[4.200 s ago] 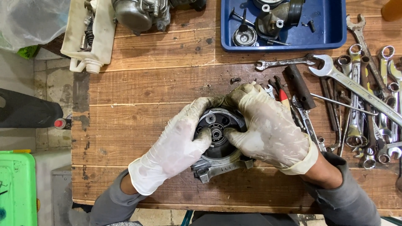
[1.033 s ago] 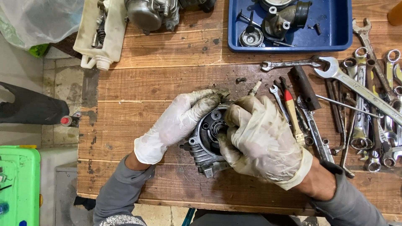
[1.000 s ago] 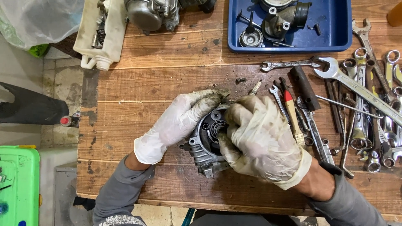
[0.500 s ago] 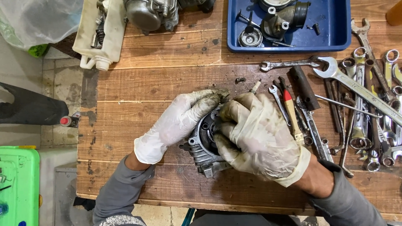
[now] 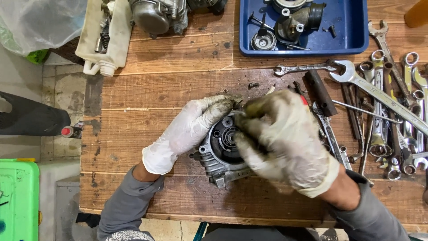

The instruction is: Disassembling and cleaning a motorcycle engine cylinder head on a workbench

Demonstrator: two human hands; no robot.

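Right hand [image 5: 285, 143] blurred, covering engine part [image 5: 218, 154]; left hand [image 5: 191, 127] steadying

Grimy white gloves cover each hand [image 5: 187, 129], the tray [image 5: 347, 42] is blue, the crate [image 5: 18, 201] green.

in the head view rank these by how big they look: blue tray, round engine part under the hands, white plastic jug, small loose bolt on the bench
1. blue tray, cut off by the top edge
2. white plastic jug, also cut off
3. round engine part, partly hidden by both hands, so it could match the jug
4. small loose bolt
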